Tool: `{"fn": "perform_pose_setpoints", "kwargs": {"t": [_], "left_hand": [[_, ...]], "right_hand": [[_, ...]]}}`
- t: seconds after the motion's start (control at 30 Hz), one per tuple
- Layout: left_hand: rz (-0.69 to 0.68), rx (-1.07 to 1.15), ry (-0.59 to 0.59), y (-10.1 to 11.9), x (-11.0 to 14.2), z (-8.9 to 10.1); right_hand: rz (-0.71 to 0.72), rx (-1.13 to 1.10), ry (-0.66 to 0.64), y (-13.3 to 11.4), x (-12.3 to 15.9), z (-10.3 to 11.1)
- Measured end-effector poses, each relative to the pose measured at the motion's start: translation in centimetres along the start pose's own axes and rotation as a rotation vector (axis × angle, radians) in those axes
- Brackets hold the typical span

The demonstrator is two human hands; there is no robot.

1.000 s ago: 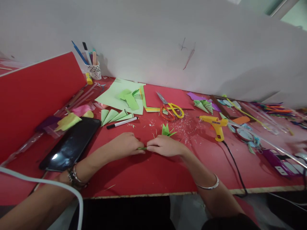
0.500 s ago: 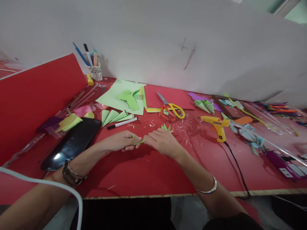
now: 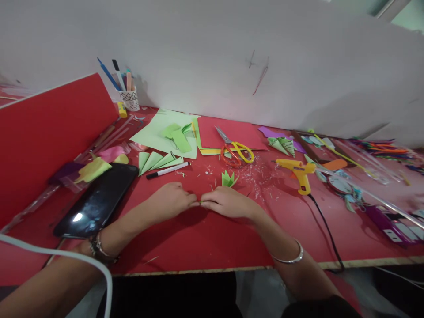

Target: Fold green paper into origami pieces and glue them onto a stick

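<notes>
Over the front middle of the red table, my left hand (image 3: 172,198) and my right hand (image 3: 232,202) meet fingertip to fingertip. Both are closed in a pinch on a small green paper piece (image 3: 200,202), nearly all of it hidden by the fingers. Just behind my right hand lies a green paper cut into points (image 3: 228,179). A white marker with a black cap (image 3: 168,170) rests beyond my left hand, beside several folded pale-green paper cones (image 3: 160,162). Scissors (image 3: 236,150) with one red and one yellow handle lie farther back.
A yellow glue gun (image 3: 300,172) with a black cord lies on the right. On the left are a black phone (image 3: 97,203) and a white cable (image 3: 66,251). Coloured sheets (image 3: 232,132) and a pen cup (image 3: 130,99) stand near the wall. Paper shreds litter the middle.
My hands have turned knuckles up and drawn closer together, slightly nearer me. The green paper between them is now mostly covered, while the pointed green paper behind shows more fully.
</notes>
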State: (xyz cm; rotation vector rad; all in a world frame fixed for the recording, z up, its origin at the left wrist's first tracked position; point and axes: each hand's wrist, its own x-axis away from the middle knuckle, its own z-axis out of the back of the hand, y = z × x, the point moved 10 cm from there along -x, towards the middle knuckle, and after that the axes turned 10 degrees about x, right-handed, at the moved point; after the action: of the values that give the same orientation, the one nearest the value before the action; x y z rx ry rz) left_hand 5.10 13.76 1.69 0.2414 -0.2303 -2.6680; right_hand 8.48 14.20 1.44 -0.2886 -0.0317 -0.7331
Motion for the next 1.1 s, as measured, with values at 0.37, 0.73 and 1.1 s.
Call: {"fn": "perform_pose_setpoints", "kwargs": {"t": [0.37,0.73,1.1], "left_hand": [[-0.098,-0.112,0.045,3.1,-0.3,1.1],[0.406,0.933,-0.17,-2.4,1.1,-1.3],[0.14,-0.058,-0.048,-1.4,-0.2,0.0]], "right_hand": [[-0.008,-0.432,-0.219,0.2,0.5,-1.8],[0.052,0.427,0.343,-2.2,0.1,2.6],[-0.045,0.331,0.136,-0.1,-0.5,0.9]]}}
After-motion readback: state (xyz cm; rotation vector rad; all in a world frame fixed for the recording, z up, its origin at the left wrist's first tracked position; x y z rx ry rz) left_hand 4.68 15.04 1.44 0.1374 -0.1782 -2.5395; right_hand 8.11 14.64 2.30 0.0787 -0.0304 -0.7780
